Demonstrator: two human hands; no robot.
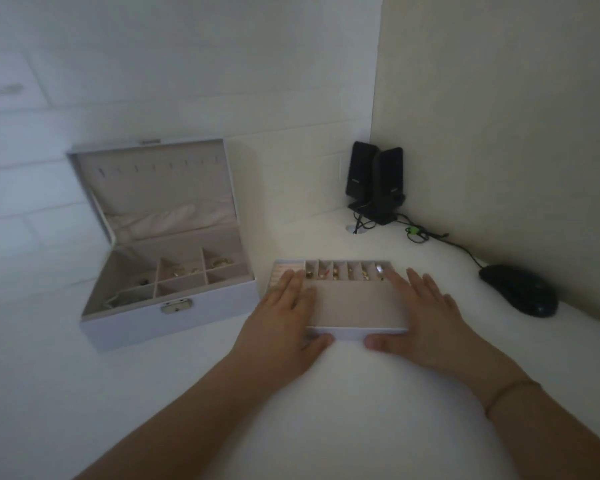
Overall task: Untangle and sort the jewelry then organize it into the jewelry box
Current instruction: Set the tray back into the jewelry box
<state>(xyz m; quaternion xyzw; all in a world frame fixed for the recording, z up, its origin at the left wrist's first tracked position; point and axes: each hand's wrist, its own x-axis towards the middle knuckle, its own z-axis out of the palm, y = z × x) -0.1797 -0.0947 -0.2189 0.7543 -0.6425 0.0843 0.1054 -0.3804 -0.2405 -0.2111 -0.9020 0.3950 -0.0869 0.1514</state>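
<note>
A removable tray (355, 332) with a beige lining sits on the white desk in front of me. Its far row of small compartments holds gold jewelry pieces (347, 273). My left hand (284, 327) grips the tray's left side, fingers on top and thumb on the front edge. My right hand (420, 320) grips the right side the same way. To the left stands the open jewelry box (174, 306), lid up, with gold pieces (184, 270) in its divided bottom compartments and a thin chain (116, 301) in the front left one.
The white desk (326, 393) meets a wall at the back and a beige panel on the right. Two black speakers (376, 183) stand in the corner with cables (426, 233) trailing. A black mouse (518, 291) lies at the right.
</note>
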